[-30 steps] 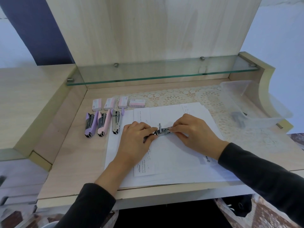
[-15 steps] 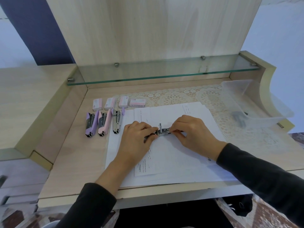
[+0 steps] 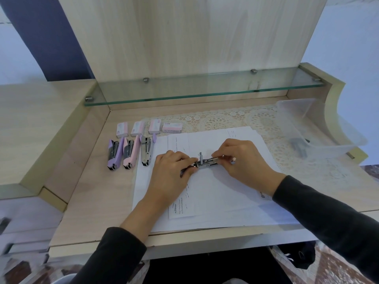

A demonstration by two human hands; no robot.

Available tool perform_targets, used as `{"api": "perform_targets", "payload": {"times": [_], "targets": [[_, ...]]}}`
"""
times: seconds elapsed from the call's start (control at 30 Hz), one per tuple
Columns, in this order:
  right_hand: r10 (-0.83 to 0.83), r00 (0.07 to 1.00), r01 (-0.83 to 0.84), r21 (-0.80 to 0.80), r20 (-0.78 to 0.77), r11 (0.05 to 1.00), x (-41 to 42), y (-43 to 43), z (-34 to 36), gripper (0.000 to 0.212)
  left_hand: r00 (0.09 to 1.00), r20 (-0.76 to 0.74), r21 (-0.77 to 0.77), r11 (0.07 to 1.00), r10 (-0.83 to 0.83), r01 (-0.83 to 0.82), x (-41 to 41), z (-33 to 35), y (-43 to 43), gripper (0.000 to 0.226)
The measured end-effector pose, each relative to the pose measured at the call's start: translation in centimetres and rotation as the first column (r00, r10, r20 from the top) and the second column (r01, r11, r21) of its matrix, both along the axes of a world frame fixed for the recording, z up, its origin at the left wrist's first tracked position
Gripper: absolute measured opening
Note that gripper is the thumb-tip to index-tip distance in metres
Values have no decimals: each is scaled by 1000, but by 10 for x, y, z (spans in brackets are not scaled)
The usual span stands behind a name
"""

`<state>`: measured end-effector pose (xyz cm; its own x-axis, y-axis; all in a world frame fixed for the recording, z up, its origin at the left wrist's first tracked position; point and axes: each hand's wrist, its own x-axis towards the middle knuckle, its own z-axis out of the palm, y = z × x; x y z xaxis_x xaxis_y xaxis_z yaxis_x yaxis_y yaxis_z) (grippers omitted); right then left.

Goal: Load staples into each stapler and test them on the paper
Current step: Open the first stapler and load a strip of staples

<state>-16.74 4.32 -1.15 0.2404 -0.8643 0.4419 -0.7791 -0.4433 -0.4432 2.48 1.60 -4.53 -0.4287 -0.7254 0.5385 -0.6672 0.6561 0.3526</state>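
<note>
Holding a small metal stapler in both grips, low over the middle of the paper, lengthwise left to right. Left grip knuckles up, fingers curled round the stapler's left end. Right grip pinching the right end from above, between thumb and fingertips. Opened up, with a thin metal piece standing upright near the stapler's middle; cannot tell whether any staples sit inside.

Left of the paper, on the bare wood of the counter: three more staplers lying side by side, parallel, pointing near to far. Farthest left a purple stapler, just beside it a pink stapler, then a silver stapler right at the edge of the sheets. Just beyond those, a row of four small staple boxes, the rightmost turned sideways.

Under the far part of the paper, a lace mat. At far right, on the mat, a clear plastic tub with something dark inside, too blurred to name. Above the far edge of the counter, a glass shelf. Dark sleeves on both arms.
</note>
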Motion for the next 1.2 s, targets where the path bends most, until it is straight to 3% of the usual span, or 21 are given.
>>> {"api": "perform_targets", "payload": {"times": [0.2,0.3,0.43,0.53,0.9,1.2], "targets": [[0,982,28,148,-188,989,6,2,10,25,1000,23,-7,1000,3,-3,0,2,1,34],[7,966,32,147,-259,989,8,2,14,25,1000,14,9,1000,1,-1,0,1,1,34],[8,991,-6,19,-134,1000,5,4,11,12,1000,7,13,1000,2,-2,1,-1,0,34],[-11,999,11,6,-46,1000,1,5,11,10,1000,-6,3,1000,7,-7,0,-1,0,34],[-24,1000,25,149,-9,989,-2,0,21,19,1000,-13,-21,1000,5,-5,-1,-2,0,33],[-51,999,53,175,-17,983,1,0,20,17,1000,-13,-74,997,-9,8,-1,1,1,31]]}}
